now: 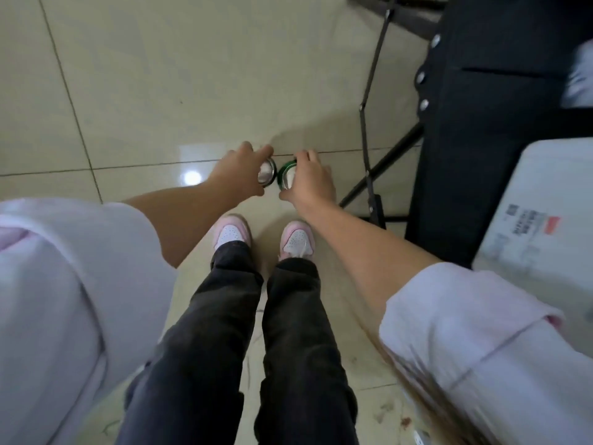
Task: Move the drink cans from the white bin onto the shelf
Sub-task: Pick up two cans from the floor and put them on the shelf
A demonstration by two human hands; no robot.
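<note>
Both arms reach forward over the tiled floor [154, 91]. The left hand [239, 170] grips a silver can [267, 175]; the right hand [309, 181] grips a green can [286, 179]. The cans are side by side, just apart. The white bin [545, 200] sits at right beside a black shelf [500, 91].

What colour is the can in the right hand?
Green, best seen in the head view: can in right hand.

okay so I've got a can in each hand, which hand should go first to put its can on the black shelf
Right, probably. The right hand with the green can is on the side of the black shelf; the left hand with the silver can is farther away.
</note>
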